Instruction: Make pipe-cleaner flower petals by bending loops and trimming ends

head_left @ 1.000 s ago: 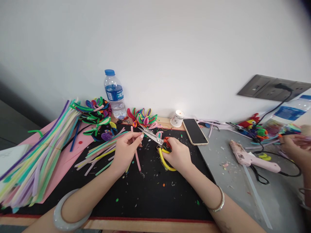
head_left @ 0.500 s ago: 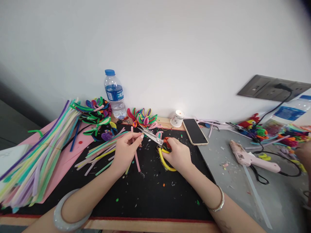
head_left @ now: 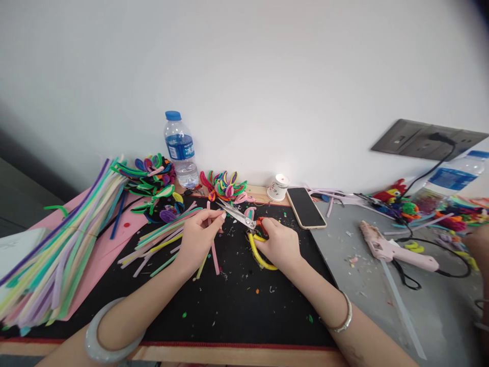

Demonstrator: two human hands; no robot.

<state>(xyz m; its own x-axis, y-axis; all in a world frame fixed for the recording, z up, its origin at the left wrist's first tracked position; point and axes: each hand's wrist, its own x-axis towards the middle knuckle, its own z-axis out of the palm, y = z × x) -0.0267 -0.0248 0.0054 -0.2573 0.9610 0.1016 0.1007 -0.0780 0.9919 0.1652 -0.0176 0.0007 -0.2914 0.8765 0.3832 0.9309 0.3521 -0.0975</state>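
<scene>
Pink sheet: it lies at your far left (head_left: 105,257), under a tied bundle of fuzzy stems (head_left: 64,255).
Wall: pale and plain (head_left: 267,92), it rises behind everything; a water bottle (head_left: 179,150) stands against it, left of centre.
Black mat: it spreads beneath your hands (head_left: 237,311), dotted with bright scraps; loose stems (head_left: 156,242) lie beside your left wrist.
Left hand: your thumb and forefinger (head_left: 200,234) pinch together, and a pink strip (head_left: 215,257) held in the hand shows above and below it.
Scissors: they sit over the mat's middle (head_left: 250,223), blades pointing at your left fingertips.
Right hand: your fingers (head_left: 280,244) curl closed around the yellow handles.
Grey board: at your right (head_left: 355,316), it carries a pink glue gun (head_left: 401,257); another person's hand (head_left: 477,242) is at the far side.
Near edge: red trim (head_left: 229,346) runs along the mat's front, above a wooden strip.
Moving room: scrap-strewn mat stretches between your forearms; a phone (head_left: 306,208) and paper cup (head_left: 278,188) bound the back right.
</scene>
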